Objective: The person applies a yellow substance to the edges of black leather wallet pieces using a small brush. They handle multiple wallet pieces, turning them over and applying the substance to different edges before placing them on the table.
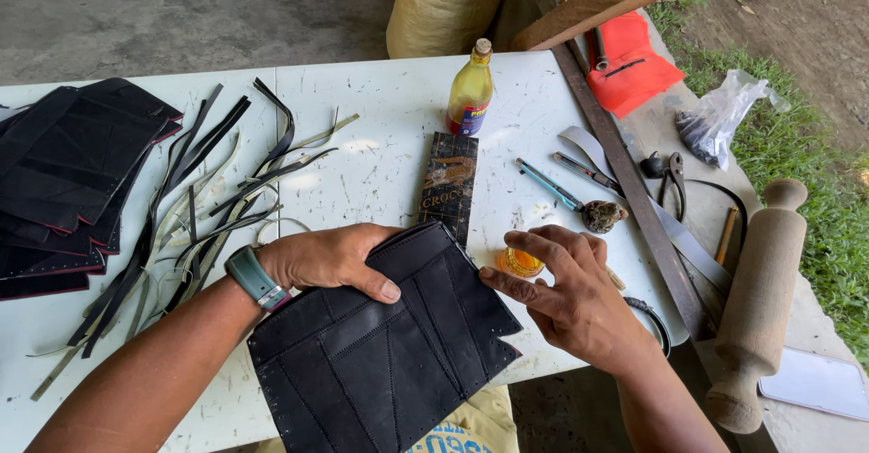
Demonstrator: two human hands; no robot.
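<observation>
Two hands on one black leather panel (389, 344) at about 6 o'clock on the white table (380, 100): left hand (330, 258) flat, pinning its top edge, right hand (561, 295) loosely open with fingertips on the punched side edge. Holes look done along the edges, no lacing through them that I can see. Plenty of black strips (208, 200) at 9 o'clock, stacked panels (72, 163) at 10, yellow bottle (470, 91) at 12.
</observation>
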